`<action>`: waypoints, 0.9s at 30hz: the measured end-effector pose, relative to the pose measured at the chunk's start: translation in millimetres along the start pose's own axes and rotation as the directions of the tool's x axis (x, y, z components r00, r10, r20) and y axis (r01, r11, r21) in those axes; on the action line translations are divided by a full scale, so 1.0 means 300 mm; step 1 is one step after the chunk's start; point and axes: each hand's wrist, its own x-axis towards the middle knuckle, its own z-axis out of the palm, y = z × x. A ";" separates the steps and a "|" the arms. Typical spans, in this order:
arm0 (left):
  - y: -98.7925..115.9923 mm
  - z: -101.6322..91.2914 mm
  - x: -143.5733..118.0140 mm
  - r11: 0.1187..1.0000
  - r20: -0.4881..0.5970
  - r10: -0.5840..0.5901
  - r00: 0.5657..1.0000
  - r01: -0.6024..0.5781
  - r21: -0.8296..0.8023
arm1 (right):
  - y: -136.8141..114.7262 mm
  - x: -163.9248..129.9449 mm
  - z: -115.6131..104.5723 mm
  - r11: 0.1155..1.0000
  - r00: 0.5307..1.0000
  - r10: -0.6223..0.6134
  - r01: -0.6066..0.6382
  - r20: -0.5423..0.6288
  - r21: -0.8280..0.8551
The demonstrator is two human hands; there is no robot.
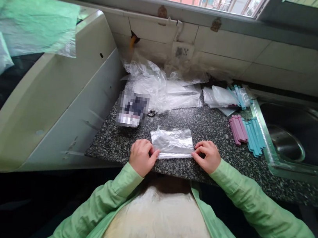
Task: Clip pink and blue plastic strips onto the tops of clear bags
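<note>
Plastic bag: a see-through, flat plastic bag (172,141) lies near the middle of the table (215,127), close to its near edge and between the two hands; it looks folded, with a creased band along its near side.
Left hand: the left hand (143,154) is nearly closed, thumb and fingers pinching the bag's near left corner.
Right hand: the right hand (208,156) is curled in a loop, thumb and forefinger tips together at the near right corner.
Step in hand: apparently straightening or folding the near edge.
Next move: judging by the grip, it calls for level corners and light, even tension, since thin film creases easily.
Loose film: a crumpled heap of plastic film (159,85) lies far left; contents, if any, cannot be told.
Bag stack: flat plastic packets (220,97) lie far right; nothing can be made out inside.
Strips: pink strips (238,129) lie just left of blue strips (253,136).
Sink: at right, the metal sink (271,160) has a round metal fitting (287,145) in it.
</note>
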 end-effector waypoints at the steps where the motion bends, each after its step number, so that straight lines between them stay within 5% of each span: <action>1: 0.004 -0.003 -0.004 1.000 -0.071 0.008 0.997 -0.009 -0.011 | -0.004 -0.001 -0.008 1.000 1.000 0.000 0.000 -0.009 0.003; 4: 0.022 -0.012 -0.015 0.983 -0.219 0.166 0.961 -0.180 -0.047 | -0.021 -0.004 -0.030 0.998 0.996 -0.062 0.061 -0.071 -0.007; 8: 0.044 -0.006 -0.022 0.895 -0.115 0.430 0.895 -0.440 -0.072 | -0.041 -0.011 -0.036 0.946 0.950 -0.306 0.297 -0.061 -0.126; 13: 0.027 0.007 -0.027 0.902 -0.005 0.430 0.903 -0.429 -0.049 | -0.033 -0.043 -0.030 0.884 0.906 -0.420 0.396 -0.047 -0.247; 27: 0.014 -0.008 -0.020 0.919 0.088 0.388 0.917 -0.379 -0.110 | -0.027 -0.008 -0.049 0.887 0.920 -0.391 0.386 0.032 -0.254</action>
